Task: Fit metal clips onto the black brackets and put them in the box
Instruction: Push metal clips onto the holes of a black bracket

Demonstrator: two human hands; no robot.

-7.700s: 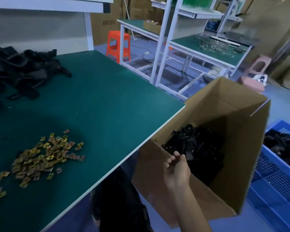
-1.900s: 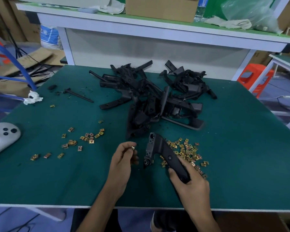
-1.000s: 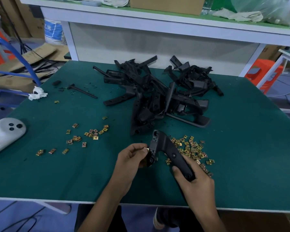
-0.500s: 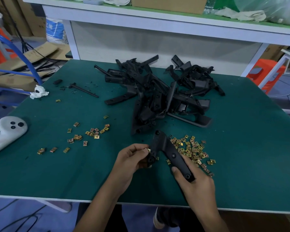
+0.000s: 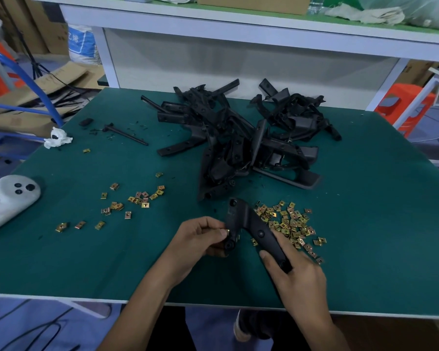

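The black plastic bracket [image 5: 251,228], an angled piece with round holes along it, sits nearest to us, raised just above the near part of the dark green table top [image 5: 370,244]. We see the right hand [image 5: 298,281] wrapped round its long lower arm, thumb on the near side and fingers curled behind. The left hand [image 5: 197,239] has thumb and fingertips closed in a tight pinch on a small brass-coloured metal clip [image 5: 227,232], which is pressed against the edge of the bracket's short arm, by its lower hole. We cannot tell whether the clip is fully seated.

Just beyond the right hand lies a dense heap of the same brass-coloured clips [image 5: 288,224], some touching the bracket's far side. To the left, a looser scatter of clips [image 5: 137,200] spreads over the mat, and at the left edge rests a white handheld controller [image 5: 12,198] with dark buttons.

Farther back, we find a tangled pile of black brackets [image 5: 249,145] across the middle of the table. Left of it lie a thin black rod [image 5: 127,134] and a crumpled white tissue [image 5: 57,139]. Behind the table stands a white-framed bench [image 5: 238,29], with an orange plastic stool [image 5: 403,105] to its right.
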